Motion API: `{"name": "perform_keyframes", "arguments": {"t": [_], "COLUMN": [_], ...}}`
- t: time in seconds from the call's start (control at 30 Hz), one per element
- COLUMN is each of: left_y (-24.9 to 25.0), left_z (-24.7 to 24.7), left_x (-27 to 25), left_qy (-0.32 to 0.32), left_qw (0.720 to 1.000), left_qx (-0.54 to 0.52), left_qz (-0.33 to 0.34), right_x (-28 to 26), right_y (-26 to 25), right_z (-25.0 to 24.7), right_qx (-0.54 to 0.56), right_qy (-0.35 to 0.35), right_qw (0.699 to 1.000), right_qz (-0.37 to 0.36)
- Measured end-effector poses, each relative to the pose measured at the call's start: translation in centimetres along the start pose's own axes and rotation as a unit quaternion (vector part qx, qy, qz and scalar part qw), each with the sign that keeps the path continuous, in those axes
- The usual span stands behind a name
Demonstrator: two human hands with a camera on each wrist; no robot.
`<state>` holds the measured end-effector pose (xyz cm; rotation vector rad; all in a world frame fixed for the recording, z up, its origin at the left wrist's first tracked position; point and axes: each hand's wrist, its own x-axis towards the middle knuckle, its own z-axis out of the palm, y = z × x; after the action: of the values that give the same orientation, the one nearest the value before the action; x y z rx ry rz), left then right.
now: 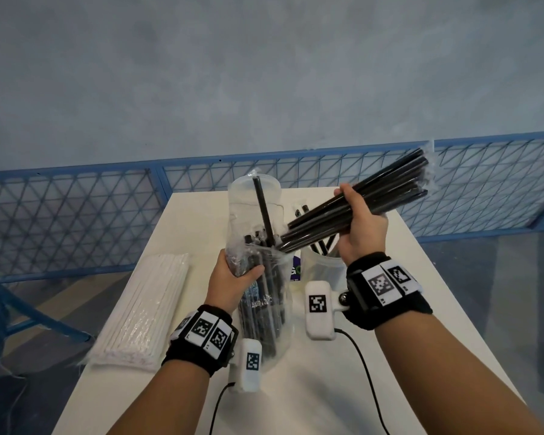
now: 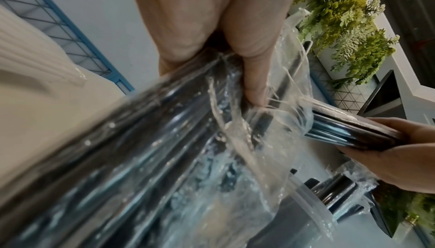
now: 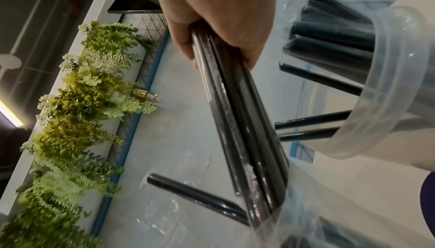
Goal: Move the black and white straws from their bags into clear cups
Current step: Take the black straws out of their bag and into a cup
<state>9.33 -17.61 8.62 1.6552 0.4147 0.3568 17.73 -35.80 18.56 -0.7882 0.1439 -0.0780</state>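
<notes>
My left hand grips a clear bag of black straws, held upright over the white table. One straw sticks up out of its open top. My right hand grips a bundle of black straws, tilted up to the right, with its lower ends at the bag's mouth. Below that hand stands a clear cup holding several black straws. A sealed bag of white straws lies at the table's left. The right wrist view shows the bundle and the cup. The left wrist view shows the thumb pressing the bag.
A blue mesh fence runs behind the table. Part of a blue chair stands at the left. Two black cables trail across the near table. A purple-printed item lies between bag and cup. Green plants hang overhead.
</notes>
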Motion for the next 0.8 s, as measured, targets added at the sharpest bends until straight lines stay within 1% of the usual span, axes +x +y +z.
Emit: {"name": "perform_keyframes", "arguments": {"t": [0.13,0.2,0.27,0.33,0.4,0.5,0.57,0.67,0.73,0.77,0.8], "left_y": [-0.1,-0.2,-0.1,0.0,0.1,0.4,0.3,0.2,0.1,0.2,0.2], "left_z": [0.0,-0.1,-0.2,-0.1,0.2,0.5,0.5,0.4,0.4,0.5,0.5], "left_x": [0.2,0.2,0.2,0.1,-0.1,-0.2,-0.2,-0.1,-0.2,-0.2,-0.2], "left_qy": [0.017,0.032,0.036,0.029,0.021,0.016,0.015,0.015,0.015,0.016,0.015], "left_qw": [1.000,0.999,0.999,0.999,1.000,1.000,1.000,1.000,1.000,1.000,1.000], "left_qx": [0.007,0.002,-0.007,-0.006,0.000,-0.003,-0.004,-0.008,-0.009,-0.009,-0.009], "left_qz": [0.005,0.005,0.006,0.011,0.019,0.023,0.024,0.023,0.023,0.025,0.026], "right_x": [0.5,1.0,1.5,1.7,1.8,2.0,2.2,2.2,2.1,2.1,2.1], "right_y": [-1.3,-2.2,-2.7,-2.5,-1.6,-0.2,0.0,-0.2,-0.4,-0.4,-0.3], "right_z": [-0.6,-0.9,-0.9,-1.0,-1.2,-1.8,-2.0,-1.9,-1.7,-1.6,-1.7], "right_qx": [0.006,0.006,-0.026,-0.092,-0.173,-0.263,-0.278,-0.300,-0.296,-0.306,-0.336], "right_qy": [0.020,0.031,0.038,0.035,0.014,0.005,0.003,-0.035,-0.058,-0.068,-0.078], "right_qw": [0.999,0.997,0.993,0.985,0.970,0.950,0.943,0.920,0.909,0.899,0.880], "right_qz": [-0.034,-0.067,-0.106,-0.142,-0.168,-0.168,-0.183,-0.251,-0.288,-0.305,-0.326]}}
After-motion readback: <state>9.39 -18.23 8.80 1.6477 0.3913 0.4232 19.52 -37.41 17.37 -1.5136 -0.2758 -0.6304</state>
